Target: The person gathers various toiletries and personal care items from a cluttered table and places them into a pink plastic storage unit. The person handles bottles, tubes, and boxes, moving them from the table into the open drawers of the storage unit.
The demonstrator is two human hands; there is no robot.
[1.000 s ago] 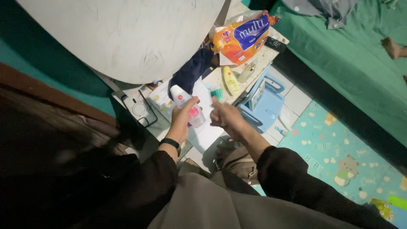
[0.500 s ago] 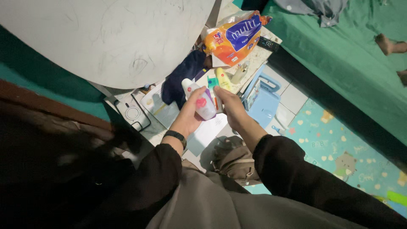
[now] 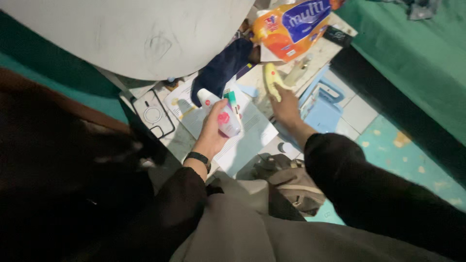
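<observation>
The yellow bottle (image 3: 271, 80) lies on the surface, long axis running away from the person, right hand (image 3: 285, 106) closing on its near end, while the left hand (image 3: 212, 127) grips a white bottle (image 3: 219, 114) and small green-capped tube (image 3: 233, 103) alongside.

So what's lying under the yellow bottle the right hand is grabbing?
The yellow bottle lies on the pale speckled tabletop, beside a clear bottle. The right hand covers its lower end, so what is beneath there is hidden.
</observation>
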